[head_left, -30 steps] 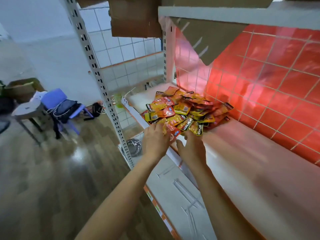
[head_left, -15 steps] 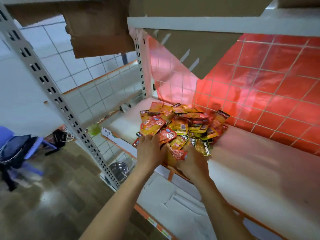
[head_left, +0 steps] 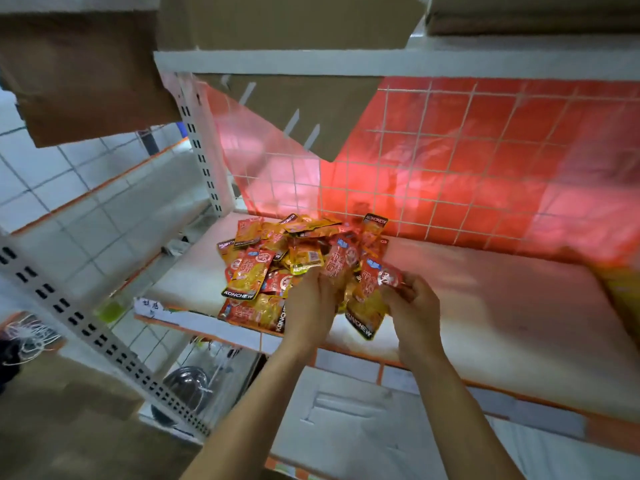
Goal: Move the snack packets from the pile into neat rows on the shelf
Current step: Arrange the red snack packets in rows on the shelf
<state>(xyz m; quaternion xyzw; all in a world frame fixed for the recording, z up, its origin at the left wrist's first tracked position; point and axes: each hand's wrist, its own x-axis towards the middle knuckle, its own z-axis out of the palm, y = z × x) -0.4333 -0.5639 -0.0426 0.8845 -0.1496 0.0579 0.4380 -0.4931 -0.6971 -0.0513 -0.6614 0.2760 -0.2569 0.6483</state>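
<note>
The pile of glossy red-and-yellow foil snack packets [head_left: 277,268] lies heaped at the left end of the pale, smooth shelf board [head_left: 502,306], reaching from the front edge back to the rear grid. The packets are flat rectangular pouches with crinkled, shiny faces and a black band at one end. They overlap at all angles, some lying face up and some tipped on edge.

The right hand [head_left: 414,306] is at the pile's right side with its back to the camera. Its curled fingers pinch a red foil packet [head_left: 379,277] by the edge, held just above a yellow pouch with a black band [head_left: 365,317] near the shelf's front edge. The left hand [head_left: 310,308] reaches in just beside it, back up, its fingertips buried among the pouches; whether it grips any of them cannot be made out. The bare left forearm [head_left: 249,410] and right forearm [head_left: 460,410] rise from the bottom of the view.

Behind the pile stands a white wire grid [head_left: 380,161] backed by a shiny red sheet [head_left: 519,140], and a brown cardboard flap [head_left: 294,109] hangs over its upper left. A white steel upright with paired slots [head_left: 204,161] rises at the back left corner. At the far right a blurred orange-yellow shape [head_left: 620,296] is cut off by the frame and cannot be identified. Lower down are a white lower shelf [head_left: 346,427] and a dark round metal bowl [head_left: 187,386].
</note>
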